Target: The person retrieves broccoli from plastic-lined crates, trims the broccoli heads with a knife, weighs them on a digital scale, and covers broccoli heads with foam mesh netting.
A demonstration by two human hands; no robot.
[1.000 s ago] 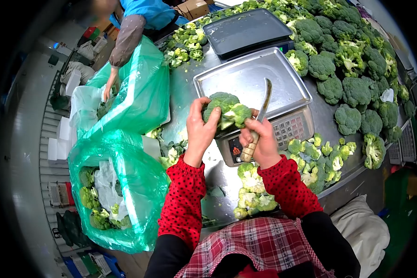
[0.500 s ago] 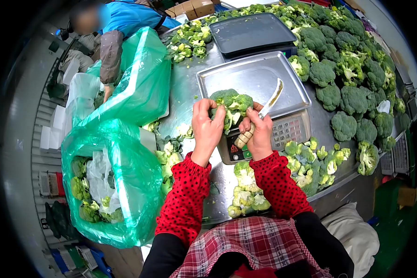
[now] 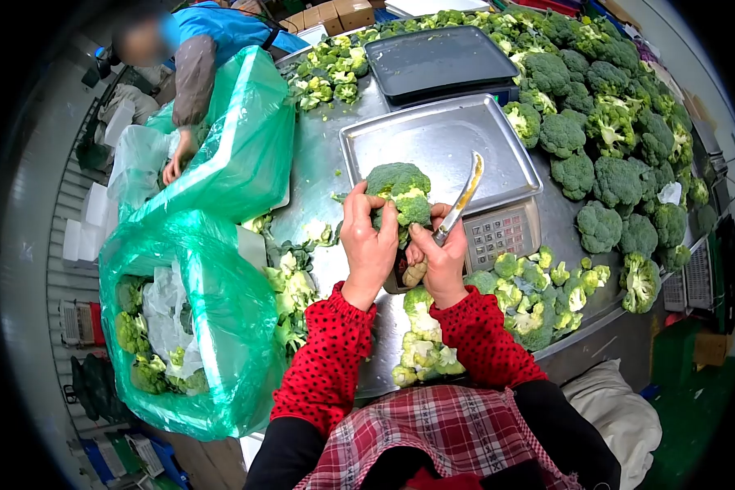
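Note:
My left hand (image 3: 369,249) grips a green broccoli head (image 3: 402,184) by its left side, above the front edge of a steel weighing tray (image 3: 486,147). Wrapped in my right hand (image 3: 443,260) is the handle of a curved knife (image 3: 470,189), whose stained blade points up and away from the broccoli. The right fingertips also reach the broccoli's lower right side. Under my hands sits the scale with its keypad (image 3: 498,237), its display side partly hidden. Cut broccoli florets (image 3: 420,339) lie near my right wrist, with more florets (image 3: 539,298) beyond the right sleeve.
A crate lined with green plastic (image 3: 241,327) holds broccoli at my left; behind it another green-lined crate (image 3: 261,139) has a co-worker's hand (image 3: 180,155) in it. A black-topped scale (image 3: 441,61) stands at the back. Broccoli heads (image 3: 621,180) pile up along the right.
The broccoli has turned in my hands, showing more of its green crown. The knife has tilted more upright and shifted slightly left. The co-worker's hand has moved left.

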